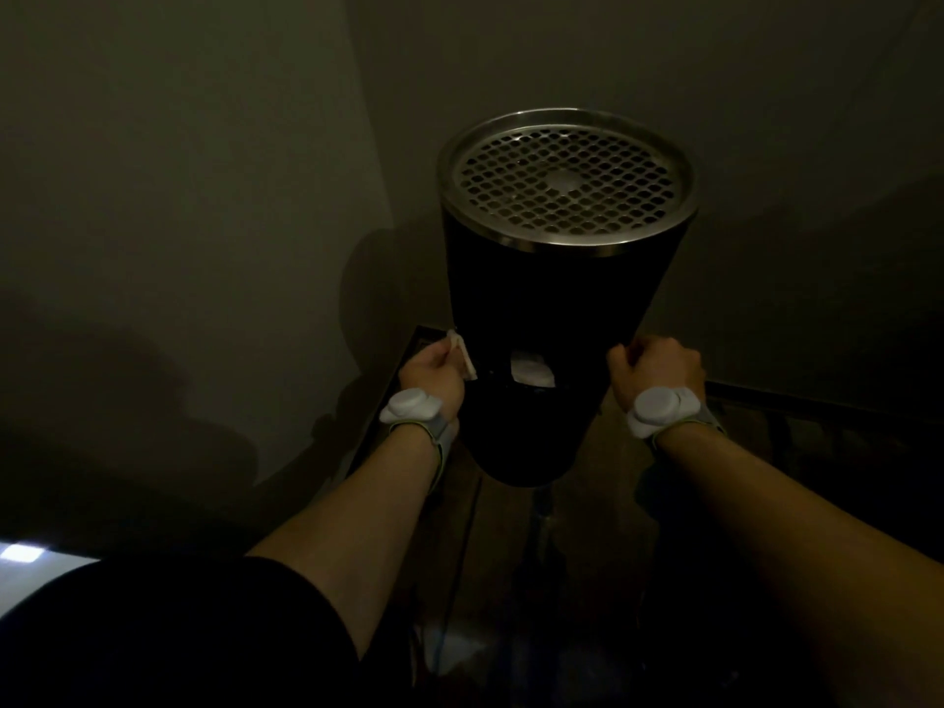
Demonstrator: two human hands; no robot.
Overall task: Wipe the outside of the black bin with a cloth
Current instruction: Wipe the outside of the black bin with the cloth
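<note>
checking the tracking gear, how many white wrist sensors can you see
2. One wrist sensor sits on the left wrist, beside the black bin; the other sits on the right wrist. None seems hidden.

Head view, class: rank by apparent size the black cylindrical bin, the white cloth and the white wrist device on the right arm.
1. Black cylindrical bin, by far the largest.
2. White wrist device on the right arm.
3. White cloth, smallest as seen, though the left hand hides part of it.
</note>
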